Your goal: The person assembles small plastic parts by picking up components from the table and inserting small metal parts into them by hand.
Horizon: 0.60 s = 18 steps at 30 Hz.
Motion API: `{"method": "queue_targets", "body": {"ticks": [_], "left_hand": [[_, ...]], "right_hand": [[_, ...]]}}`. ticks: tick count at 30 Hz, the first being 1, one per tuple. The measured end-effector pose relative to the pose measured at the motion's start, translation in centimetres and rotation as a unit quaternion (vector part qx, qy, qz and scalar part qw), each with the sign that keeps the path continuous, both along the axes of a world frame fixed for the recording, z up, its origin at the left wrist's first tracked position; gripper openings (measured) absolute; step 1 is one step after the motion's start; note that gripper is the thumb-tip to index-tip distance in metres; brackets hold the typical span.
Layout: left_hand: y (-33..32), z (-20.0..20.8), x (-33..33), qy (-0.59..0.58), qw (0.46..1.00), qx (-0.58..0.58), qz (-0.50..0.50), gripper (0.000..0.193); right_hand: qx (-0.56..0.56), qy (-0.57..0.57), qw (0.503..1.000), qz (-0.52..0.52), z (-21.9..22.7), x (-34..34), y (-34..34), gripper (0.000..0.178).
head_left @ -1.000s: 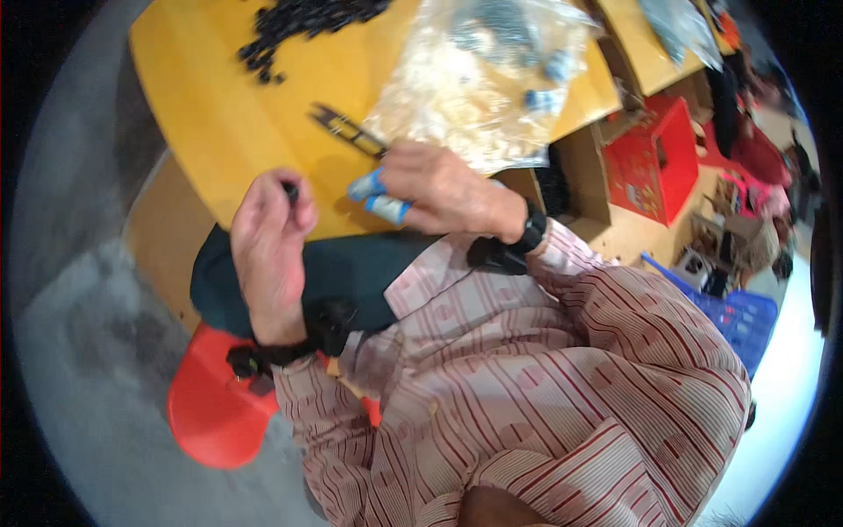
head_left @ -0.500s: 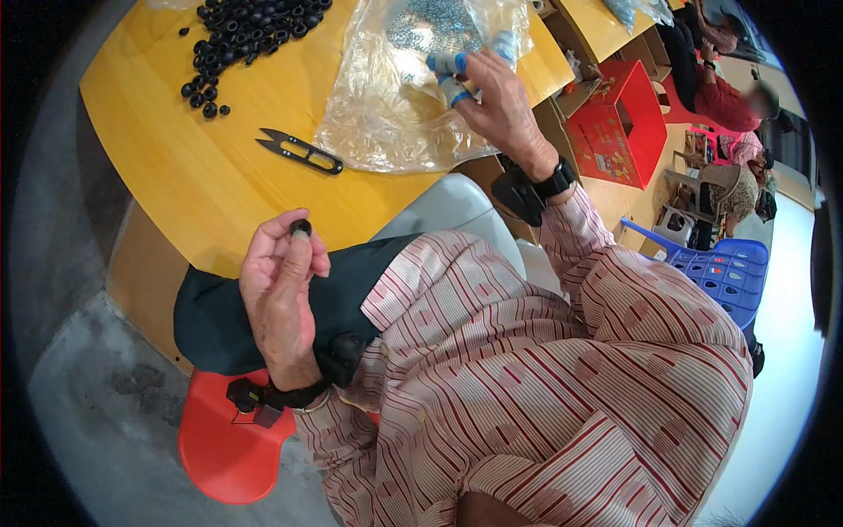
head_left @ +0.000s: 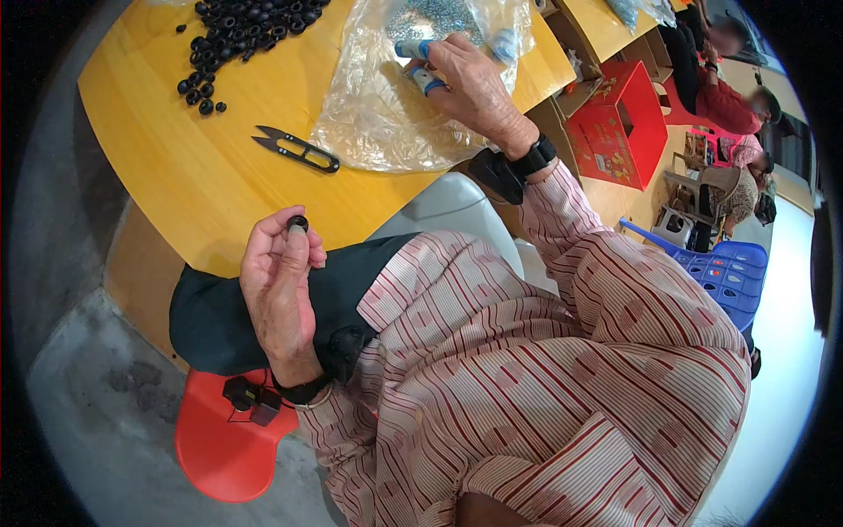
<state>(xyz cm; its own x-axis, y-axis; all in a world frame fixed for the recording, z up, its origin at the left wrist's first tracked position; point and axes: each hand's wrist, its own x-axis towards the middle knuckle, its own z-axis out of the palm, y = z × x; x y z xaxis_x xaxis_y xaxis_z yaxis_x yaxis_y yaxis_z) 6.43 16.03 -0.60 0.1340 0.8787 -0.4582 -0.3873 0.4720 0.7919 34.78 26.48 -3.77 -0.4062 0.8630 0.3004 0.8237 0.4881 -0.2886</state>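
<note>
My left hand (head_left: 281,285) pinches a small black ring-shaped part (head_left: 298,223) between thumb and fingertips, just off the table's near edge. Over the clear plastic bag (head_left: 369,132) is my right hand (head_left: 474,92), its thumb and index finger wrapped in blue-and-white tape. Those two fingertips stand apart, and I see nothing between them; the other fingers are curled out of sight. A heap of tiny silvery-blue pieces (head_left: 435,19) lies on the bag, beyond the right hand. Black thread snips (head_left: 297,149) rest on the yellow table between the hands.
Many loose black round parts (head_left: 250,31) are heaped at the far left of the yellow table (head_left: 176,176). A red box (head_left: 615,127) stands to the right, near a blue plastic chair (head_left: 716,272). Below left is a red stool (head_left: 224,448). Other people sit farther right.
My right hand has moved left over the bag, away from the far right side. The left hand keeps its pinch on the black part and has hardly shifted.
</note>
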Motion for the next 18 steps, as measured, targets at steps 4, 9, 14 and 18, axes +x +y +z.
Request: {"method": "queue_targets", "body": {"ticks": [4,9,14,18], "left_hand": [[0.0,0.0,0.1,0.002,1.000,-0.001,0.002,0.028],[0.0,0.1,0.1,0.005,1.000,-0.003,0.007,0.028],[0.1,-0.1,0.1,0.003,1.000,-0.001,0.005,0.027],[0.0,-0.5,-0.1,-0.004,1.000,0.006,-0.007,0.029]], "right_hand": [[-0.001,-0.025,1.000,-0.006,0.1,-0.3,0.1,0.023],[-0.008,-0.022,1.000,-0.012,0.1,-0.2,0.2,0.023],[0.079,0.039,0.996,0.002,1.6,0.5,0.4,0.027],[0.123,0.075,0.989,0.015,2.9,-0.1,0.5,0.031]]}}
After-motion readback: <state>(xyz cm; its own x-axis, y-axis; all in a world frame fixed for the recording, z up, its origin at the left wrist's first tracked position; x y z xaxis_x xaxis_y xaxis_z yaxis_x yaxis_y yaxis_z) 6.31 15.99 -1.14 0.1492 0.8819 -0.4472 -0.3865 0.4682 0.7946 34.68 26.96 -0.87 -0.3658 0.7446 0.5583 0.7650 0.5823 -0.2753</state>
